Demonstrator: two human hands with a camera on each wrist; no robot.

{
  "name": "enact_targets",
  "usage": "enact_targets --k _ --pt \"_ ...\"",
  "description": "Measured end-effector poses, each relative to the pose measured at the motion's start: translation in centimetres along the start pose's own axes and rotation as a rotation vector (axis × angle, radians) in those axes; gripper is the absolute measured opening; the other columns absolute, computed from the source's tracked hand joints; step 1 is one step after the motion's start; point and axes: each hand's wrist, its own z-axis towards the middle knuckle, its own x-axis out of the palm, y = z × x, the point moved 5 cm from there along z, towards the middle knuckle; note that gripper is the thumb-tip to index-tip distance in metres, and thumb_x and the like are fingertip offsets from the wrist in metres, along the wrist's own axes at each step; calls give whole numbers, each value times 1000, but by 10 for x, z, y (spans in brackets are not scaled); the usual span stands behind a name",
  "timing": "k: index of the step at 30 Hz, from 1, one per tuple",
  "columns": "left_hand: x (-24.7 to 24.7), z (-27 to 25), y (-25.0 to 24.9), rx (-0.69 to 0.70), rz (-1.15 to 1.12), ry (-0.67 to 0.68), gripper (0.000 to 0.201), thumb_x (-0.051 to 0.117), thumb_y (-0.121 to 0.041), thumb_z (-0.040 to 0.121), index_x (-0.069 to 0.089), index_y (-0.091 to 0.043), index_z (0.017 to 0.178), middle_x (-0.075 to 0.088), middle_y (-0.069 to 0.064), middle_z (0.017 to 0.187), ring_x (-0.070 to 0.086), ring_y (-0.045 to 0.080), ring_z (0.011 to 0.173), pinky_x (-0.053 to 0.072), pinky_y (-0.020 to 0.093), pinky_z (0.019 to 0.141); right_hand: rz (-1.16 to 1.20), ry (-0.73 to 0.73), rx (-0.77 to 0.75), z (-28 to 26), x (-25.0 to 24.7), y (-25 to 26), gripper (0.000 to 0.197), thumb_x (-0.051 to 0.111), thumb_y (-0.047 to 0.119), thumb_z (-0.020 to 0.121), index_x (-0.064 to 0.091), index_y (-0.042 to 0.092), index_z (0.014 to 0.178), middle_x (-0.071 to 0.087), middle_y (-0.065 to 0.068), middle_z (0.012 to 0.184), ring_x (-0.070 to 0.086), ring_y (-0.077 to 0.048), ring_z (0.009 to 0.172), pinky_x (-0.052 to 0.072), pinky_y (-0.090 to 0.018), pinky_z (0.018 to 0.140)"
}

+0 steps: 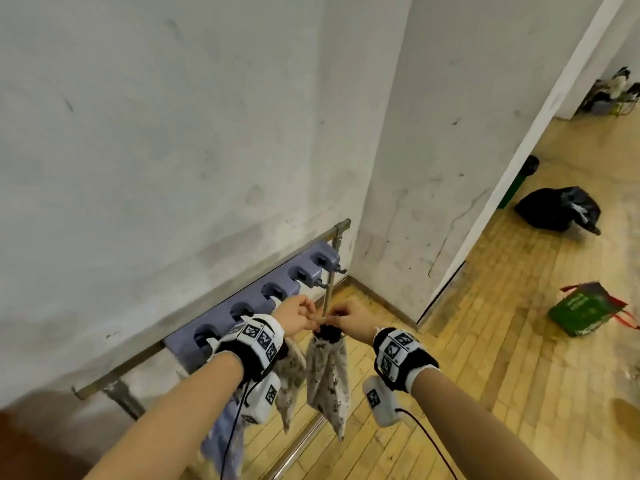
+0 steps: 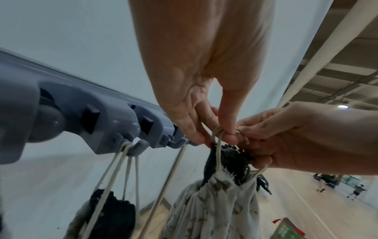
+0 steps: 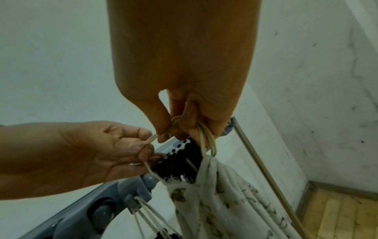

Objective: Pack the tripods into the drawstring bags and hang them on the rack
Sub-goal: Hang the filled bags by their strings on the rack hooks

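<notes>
A white patterned drawstring bag (image 1: 327, 375) hangs between my hands, just in front of the blue-grey hook rack (image 1: 263, 296). Its gathered mouth is dark and scalloped (image 2: 231, 158); the contents are hidden. My left hand (image 1: 306, 315) pinches the beige cord (image 2: 218, 145) above the mouth. My right hand (image 1: 334, 318) pinches the cord loops (image 3: 206, 142) on the other side. Both hands show close together in the wrist views, the left hand (image 2: 216, 135) and the right hand (image 3: 180, 129). A second patterned bag (image 2: 110, 210) hangs by its cords from a rack hook (image 2: 132, 149) to the left.
Two free hooks (image 1: 320, 284) stick out at the rack's right end, beside an upright metal rod (image 1: 329, 289). The wall corner lies just right of the rack. On the wooden floor to the right are a green bag (image 1: 588, 310) and a black bag (image 1: 557, 209).
</notes>
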Motion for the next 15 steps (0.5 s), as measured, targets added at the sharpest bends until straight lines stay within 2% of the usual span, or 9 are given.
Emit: enact_targets --k 2,4,6,9,11,13,15 --pt "-7 19 11 -35 -29 -50 31 67 8 80 45 -14 77 59 1 68 60 10 67 49 18 63 3 16 -30 29 -1 -1 26 60 21 89 55 16 64 47 5 60 41 -9 56 34 -23 57" --pt "-14 29 23 -108 -49 -98 32 69 6 79 45 -15 75 60 -1 59 64 22 75 52 32 75 -18 78 -95 55 3 0 24 61 18 90 58 20 66 51 10 63 45 -4 58 34 -20 57" --pt "-19 35 35 -164 -54 -129 34 73 4 75 46 -16 73 61 -3 54 66 33 84 52 43 83 -30 137 -170 74 10 2 16 62 17 90 63 16 74 55 9 65 48 -2 60 36 -15 56" --pt "-24 42 56 -289 -88 -240 35 73 2 74 43 -17 78 60 1 61 67 33 86 53 43 76 -54 242 -231 101 24 2 14 61 15 90 63 9 78 56 0 68 50 -9 63 37 -14 53" --pt "-26 47 67 -370 -90 -301 36 72 0 74 42 -19 80 61 5 70 67 34 90 54 44 78 -57 289 -252 114 28 2 19 60 15 89 59 7 73 51 -4 63 46 -12 57 37 -21 54" --pt "-25 54 70 -398 -127 -352 37 72 -5 67 40 -18 82 58 8 71 67 37 89 55 48 80 -48 334 -278 128 28 1 20 57 14 90 57 6 71 49 -8 64 45 -16 59 38 -28 60" --pt "-23 57 65 -439 -118 -408 41 73 -10 65 42 -14 91 59 10 76 65 32 82 56 42 72 -41 342 -296 140 26 -4 18 55 13 91 59 7 74 54 -4 66 50 -16 63 42 -31 64"
